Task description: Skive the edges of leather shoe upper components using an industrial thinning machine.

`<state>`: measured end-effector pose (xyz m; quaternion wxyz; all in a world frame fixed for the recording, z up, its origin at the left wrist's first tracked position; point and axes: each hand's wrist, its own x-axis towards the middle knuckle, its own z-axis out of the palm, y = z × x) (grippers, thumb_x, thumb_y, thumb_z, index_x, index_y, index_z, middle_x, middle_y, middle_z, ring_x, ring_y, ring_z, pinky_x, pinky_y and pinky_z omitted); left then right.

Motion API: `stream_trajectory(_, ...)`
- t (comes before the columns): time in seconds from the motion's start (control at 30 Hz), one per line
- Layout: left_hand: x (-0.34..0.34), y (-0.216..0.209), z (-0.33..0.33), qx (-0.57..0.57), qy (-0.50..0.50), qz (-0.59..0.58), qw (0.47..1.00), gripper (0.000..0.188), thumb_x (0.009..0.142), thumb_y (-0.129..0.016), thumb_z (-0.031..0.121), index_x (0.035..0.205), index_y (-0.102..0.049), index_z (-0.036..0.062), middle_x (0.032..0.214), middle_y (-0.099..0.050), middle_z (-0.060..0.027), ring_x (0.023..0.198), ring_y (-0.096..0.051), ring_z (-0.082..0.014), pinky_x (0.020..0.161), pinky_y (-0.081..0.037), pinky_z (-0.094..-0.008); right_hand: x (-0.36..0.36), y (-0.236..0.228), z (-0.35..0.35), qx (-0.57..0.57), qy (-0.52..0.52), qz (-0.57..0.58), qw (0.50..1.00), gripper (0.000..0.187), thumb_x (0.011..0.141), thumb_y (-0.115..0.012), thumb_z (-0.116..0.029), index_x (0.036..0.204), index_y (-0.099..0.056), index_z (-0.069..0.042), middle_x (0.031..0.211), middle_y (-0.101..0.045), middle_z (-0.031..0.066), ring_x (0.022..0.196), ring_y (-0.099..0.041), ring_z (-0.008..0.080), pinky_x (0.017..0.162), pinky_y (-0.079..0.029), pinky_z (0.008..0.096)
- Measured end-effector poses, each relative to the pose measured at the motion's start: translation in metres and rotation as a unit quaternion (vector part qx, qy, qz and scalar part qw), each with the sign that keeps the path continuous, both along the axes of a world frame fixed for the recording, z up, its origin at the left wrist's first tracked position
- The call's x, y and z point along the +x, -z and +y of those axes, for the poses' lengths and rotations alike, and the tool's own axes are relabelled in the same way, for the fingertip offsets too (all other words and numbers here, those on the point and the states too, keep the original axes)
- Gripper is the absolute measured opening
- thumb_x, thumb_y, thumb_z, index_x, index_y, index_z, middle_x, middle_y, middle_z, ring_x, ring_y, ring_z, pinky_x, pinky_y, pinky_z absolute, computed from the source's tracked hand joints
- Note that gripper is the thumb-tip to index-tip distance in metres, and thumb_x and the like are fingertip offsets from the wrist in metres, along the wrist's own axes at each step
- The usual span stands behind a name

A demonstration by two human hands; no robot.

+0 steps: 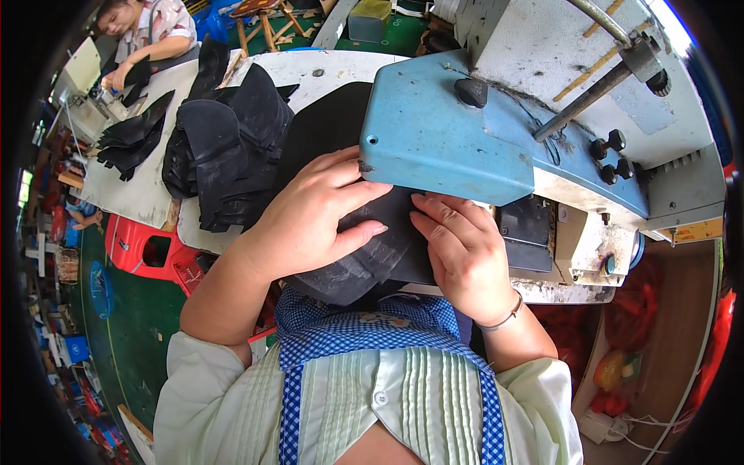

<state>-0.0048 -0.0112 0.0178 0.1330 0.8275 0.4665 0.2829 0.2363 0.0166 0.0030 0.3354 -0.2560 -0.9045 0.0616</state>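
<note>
A black, leather-like sheet piece (353, 267) lies beneath both hands, at the front of a machine with a worn blue head (442, 128). My left hand (314, 209) rests on the piece with its fingers stretched and its thumb apart; the fingertips reach the blue head's left edge. Just under the front of that head, my right hand (465, 244) has bent fingers close together at the piece's edge, and its thumb is mostly hidden. The blue head covers whatever part of the machine meets the piece. More black material (322, 116) shows behind my left hand.
Piled black cut pieces (225, 147) lie on the white table (341, 64) to the left. A smaller bundle (138, 136) lies beyond, near a co-worker (159, 35) at another machine. A red plastic stool (143, 248) stands below. A metal rod (585, 97) crosses above the machine.
</note>
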Motion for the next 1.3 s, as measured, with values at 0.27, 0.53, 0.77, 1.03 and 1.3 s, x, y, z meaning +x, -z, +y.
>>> stream_trajectory(0.27,-0.002,0.001,-0.002,-0.018,0.021,-0.02,0.999,0.032,0.085,-0.075,0.018,0.114,-0.072,0.0033,0.127,-0.065,-0.0141,0.13,-0.054,-0.0355,0.113,-0.04,-0.0498,-0.001,-0.001,-0.001,-0.001,0.006,-0.008,1.0,0.034,0.068,-0.068,0.006,0.102,-0.072,0.003,0.117,-0.071,0.0153,0.108,-0.067,0.0324,0.091,-0.053,0.0424)
stream_trajectory(0.53,-0.004,0.002,-0.004,-0.021,0.036,-0.045,0.998,0.026,0.084,-0.076,0.016,0.108,-0.074,0.0057,0.127,-0.065,-0.0133,0.125,-0.057,-0.0355,0.111,-0.042,-0.0475,-0.001,-0.001,-0.002,-0.003,0.009,-0.009,1.0,0.034,0.068,-0.069,0.006,0.102,-0.072,0.001,0.117,-0.071,0.015,0.109,-0.067,0.0326,0.091,-0.053,0.0426)
stream_trajectory(0.77,-0.006,0.013,-0.001,0.041,0.081,-0.034,0.995,0.019,0.084,-0.075,0.012,0.102,-0.077,0.0091,0.127,-0.064,-0.0113,0.119,-0.059,-0.0337,0.11,-0.043,-0.0462,-0.001,0.0,-0.001,-0.001,0.01,-0.011,1.0,0.034,0.069,-0.069,0.006,0.102,-0.072,0.0,0.118,-0.07,0.015,0.109,-0.067,0.0334,0.091,-0.053,0.0427)
stream_trajectory(1.03,0.004,0.013,-0.003,0.058,0.054,-0.002,0.997,0.024,0.084,-0.075,0.019,0.104,-0.076,0.0063,0.125,-0.063,-0.0143,0.118,-0.059,-0.0355,0.111,-0.041,-0.0495,-0.002,0.001,0.0,-0.001,0.019,-0.007,1.0,0.034,0.07,-0.069,0.006,0.103,-0.072,0.0,0.117,-0.07,0.0141,0.106,-0.067,0.0329,0.091,-0.054,0.0425)
stream_trajectory(1.3,0.011,0.011,-0.001,0.073,0.03,0.007,0.997,0.033,0.083,-0.077,0.024,0.106,-0.074,0.0005,0.126,-0.061,-0.0196,0.125,-0.054,-0.04,0.111,-0.04,-0.0534,-0.003,0.001,-0.002,0.001,0.047,-0.007,0.999,0.038,0.071,-0.069,0.005,0.108,-0.074,0.0,0.105,-0.067,0.0132,0.095,-0.064,0.0321,0.084,-0.053,0.0412)
